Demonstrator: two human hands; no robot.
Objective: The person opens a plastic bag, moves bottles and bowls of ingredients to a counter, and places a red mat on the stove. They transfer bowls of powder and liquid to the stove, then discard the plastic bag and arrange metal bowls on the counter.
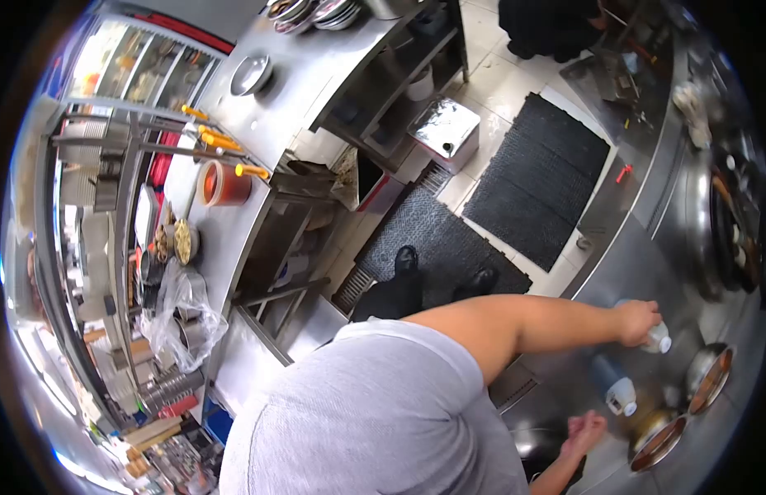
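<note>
My left hand (640, 322), at the end of the outstretched arm, is wrapped round a pale bottle (660, 339) with a white cap, over the steel counter. Just below it a dark-bodied bottle (616, 394) with a white top lies or leans; its stance is hard to judge. My right hand (586, 431) is to the lower left of that bottle, apart from it. Its fingers are loosely bent, with nothing visible in them. Two metal bowls, one lower (657, 441) and one farther right (711, 378), stand beside the bottles with reddish-brown contents.
A large wok (709, 214) sits on the range at right. Black mats (538, 177) cover the tiled floor, with a white-topped box (446, 128) beside them. Behind is a prep table (304, 62) with an orange-red tub (224, 183). A person in dark clothes (548, 25) is at the top.
</note>
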